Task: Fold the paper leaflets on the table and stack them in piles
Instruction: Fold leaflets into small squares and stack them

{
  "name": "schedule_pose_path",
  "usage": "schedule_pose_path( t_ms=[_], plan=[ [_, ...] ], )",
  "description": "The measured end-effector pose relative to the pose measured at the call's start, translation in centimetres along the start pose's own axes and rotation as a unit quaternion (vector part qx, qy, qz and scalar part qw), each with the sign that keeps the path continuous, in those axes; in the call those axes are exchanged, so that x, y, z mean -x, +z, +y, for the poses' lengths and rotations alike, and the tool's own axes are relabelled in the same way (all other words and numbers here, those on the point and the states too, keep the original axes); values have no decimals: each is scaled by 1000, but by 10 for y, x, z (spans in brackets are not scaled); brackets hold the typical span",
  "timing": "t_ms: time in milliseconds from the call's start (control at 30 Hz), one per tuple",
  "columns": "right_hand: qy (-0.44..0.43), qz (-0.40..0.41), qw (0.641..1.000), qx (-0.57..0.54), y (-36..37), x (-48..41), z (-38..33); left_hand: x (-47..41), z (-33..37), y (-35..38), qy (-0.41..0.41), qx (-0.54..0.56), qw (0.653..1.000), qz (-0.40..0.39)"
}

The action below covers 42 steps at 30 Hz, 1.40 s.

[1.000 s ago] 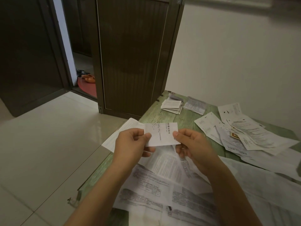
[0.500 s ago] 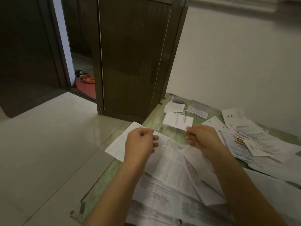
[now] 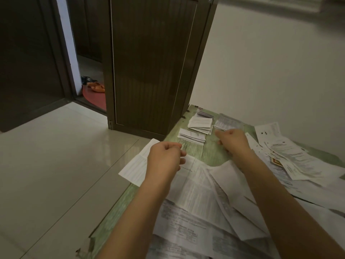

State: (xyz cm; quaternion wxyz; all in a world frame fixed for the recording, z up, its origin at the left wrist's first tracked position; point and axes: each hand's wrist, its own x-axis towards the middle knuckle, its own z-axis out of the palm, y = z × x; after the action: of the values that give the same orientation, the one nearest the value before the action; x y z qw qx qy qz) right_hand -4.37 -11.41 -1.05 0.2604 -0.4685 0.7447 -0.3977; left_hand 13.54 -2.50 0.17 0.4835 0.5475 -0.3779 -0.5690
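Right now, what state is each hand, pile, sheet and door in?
Left hand: loosely curled, empty.
Right hand: loosely curled, empty.
Near pile: folded, stacked.
Far pile: folded, stacked.
Third pile: folded, lying flat.
Loose sheets: unfolded, overlapping.
Door: open.

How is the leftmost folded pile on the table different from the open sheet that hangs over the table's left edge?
The folded pile is small and thick, with several layers; the open sheet is wide, flat and a single layer. The folded pile lies wholly on the table; the open sheet juts past its edge, over the floor. Both are white printed paper.
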Motion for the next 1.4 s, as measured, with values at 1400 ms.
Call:
schedule_pose_path(
  t_ms=[1400],
  plan=[
    [44, -113, 916, -383, -63, 112, 56, 46, -22, 31, -122, 70, 960, -242]
  ],
)
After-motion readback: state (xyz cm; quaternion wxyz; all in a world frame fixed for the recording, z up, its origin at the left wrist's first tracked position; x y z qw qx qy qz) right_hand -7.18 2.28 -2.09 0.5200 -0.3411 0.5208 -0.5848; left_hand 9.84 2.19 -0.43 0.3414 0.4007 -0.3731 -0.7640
